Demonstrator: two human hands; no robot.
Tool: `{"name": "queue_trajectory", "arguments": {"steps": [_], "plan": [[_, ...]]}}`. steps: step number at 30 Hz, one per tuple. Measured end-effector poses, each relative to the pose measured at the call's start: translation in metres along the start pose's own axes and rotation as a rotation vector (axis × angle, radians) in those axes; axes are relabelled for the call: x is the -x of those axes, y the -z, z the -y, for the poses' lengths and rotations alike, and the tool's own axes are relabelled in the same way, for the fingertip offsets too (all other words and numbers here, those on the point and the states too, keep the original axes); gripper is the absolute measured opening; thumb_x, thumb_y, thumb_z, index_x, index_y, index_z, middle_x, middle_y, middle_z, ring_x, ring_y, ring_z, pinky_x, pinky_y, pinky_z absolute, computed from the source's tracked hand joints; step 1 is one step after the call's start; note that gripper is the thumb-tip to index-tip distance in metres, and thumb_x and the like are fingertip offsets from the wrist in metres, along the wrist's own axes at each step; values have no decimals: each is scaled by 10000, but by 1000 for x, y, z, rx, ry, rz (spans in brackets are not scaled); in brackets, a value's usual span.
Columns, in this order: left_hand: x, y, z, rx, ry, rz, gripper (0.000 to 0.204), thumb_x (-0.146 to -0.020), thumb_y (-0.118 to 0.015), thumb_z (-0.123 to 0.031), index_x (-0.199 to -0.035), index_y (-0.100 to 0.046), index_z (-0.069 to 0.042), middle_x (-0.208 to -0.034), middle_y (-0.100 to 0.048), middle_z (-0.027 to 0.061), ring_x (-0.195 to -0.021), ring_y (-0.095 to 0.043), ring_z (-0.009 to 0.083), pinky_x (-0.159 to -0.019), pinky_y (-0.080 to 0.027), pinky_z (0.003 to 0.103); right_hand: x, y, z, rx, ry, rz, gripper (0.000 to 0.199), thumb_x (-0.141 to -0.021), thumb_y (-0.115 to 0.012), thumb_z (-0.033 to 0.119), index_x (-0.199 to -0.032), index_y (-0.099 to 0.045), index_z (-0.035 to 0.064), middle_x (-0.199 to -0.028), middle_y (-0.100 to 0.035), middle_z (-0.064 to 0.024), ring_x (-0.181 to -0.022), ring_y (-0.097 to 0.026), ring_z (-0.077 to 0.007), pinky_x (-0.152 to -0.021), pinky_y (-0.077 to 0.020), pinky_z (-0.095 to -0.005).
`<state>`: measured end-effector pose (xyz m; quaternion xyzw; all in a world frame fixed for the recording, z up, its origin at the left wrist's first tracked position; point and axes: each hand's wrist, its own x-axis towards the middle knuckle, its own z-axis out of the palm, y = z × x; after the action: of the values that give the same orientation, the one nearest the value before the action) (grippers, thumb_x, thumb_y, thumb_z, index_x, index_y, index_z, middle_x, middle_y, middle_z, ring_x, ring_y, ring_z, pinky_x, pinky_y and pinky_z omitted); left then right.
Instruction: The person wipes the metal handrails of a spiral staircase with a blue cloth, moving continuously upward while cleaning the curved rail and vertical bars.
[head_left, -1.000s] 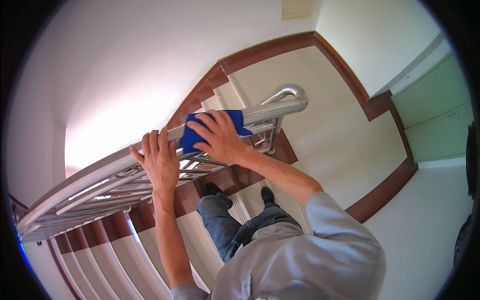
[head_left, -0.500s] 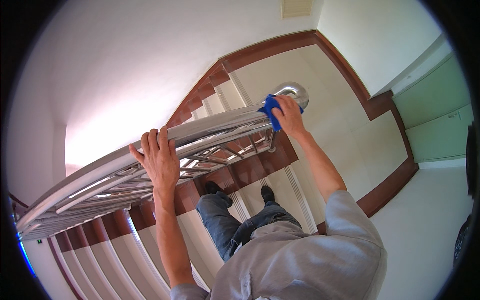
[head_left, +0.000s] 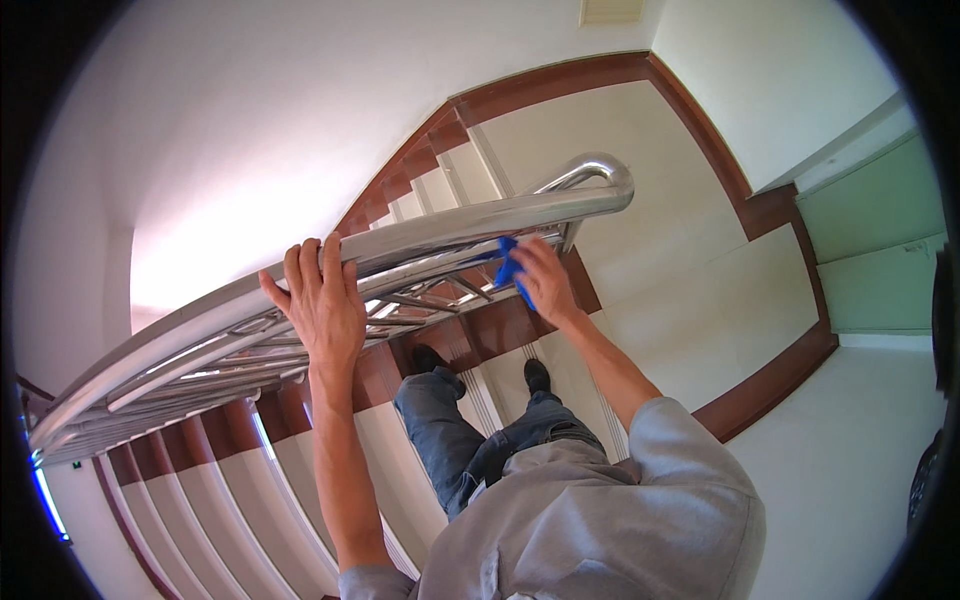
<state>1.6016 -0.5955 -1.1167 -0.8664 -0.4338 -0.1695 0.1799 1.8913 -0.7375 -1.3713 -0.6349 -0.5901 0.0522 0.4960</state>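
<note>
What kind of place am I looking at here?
Most likely an indoor stairwell in a building: a polished metal handrail runs along brown-edged steps down to a pale tiled landing.

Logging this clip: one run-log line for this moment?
left hand: grips shiny steel stair handrail | right hand: presses blue cloth on lower rail

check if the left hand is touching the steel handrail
Touching. The head view shows the left hand on the handrail, fingers hooked over its top edge, no gap. The right hand presses a blue cloth under the rail.
</note>
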Motion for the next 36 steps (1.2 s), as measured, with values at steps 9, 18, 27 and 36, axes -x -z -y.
{"name": "queue_trajectory", "arguments": {"steps": [9,18,27,36], "plan": [[-2,-6,-2,7,26,-11,450,-1035,-701,-190,-1481,-653,-147,-1472,-614,108,-1484,-488,337,-1290,-123,731,-25,-94,-10,154,-106,-196,365,-1050,-700,230,-1323,-707,-12,-1221,-719,-201,-1236,-593,-476,-1108,-452,-562],[-1,3,-3,231,55,-124,407,-966,-743,-183,-1352,-700,-63,-1375,-642,164,-1464,-501,370,-1291,-179,712,-75,-170,176,-66,224,57,411,-990,-733,195,-1364,-695,30,-1349,-693,-174,-1234,-603,-411,-1108,-445,-543],[110,-21,1,526,580,-619,326,-940,-738,38,-1261,-741,-14,-1216,-714,177,-1126,-672,394,-1034,-516,475,-94,-141,193,-289,324,291,377,-976,-767,109,-1343,-765,26,-1387,-729,-172,-1343,-628,-403,-1170,-482,-489],[183,-37,-18,1231,980,-435,333,-1058,-705,-49,-1388,-705,-1,-1252,-724,75,-1066,-686,146,-925,-560,304,-47,-141,223,-500,51,532,370,-1048,-739,112,-1405,-734,14,-1341,-717,-165,-1250,-689,-333,-1069,-537,-401]]}}
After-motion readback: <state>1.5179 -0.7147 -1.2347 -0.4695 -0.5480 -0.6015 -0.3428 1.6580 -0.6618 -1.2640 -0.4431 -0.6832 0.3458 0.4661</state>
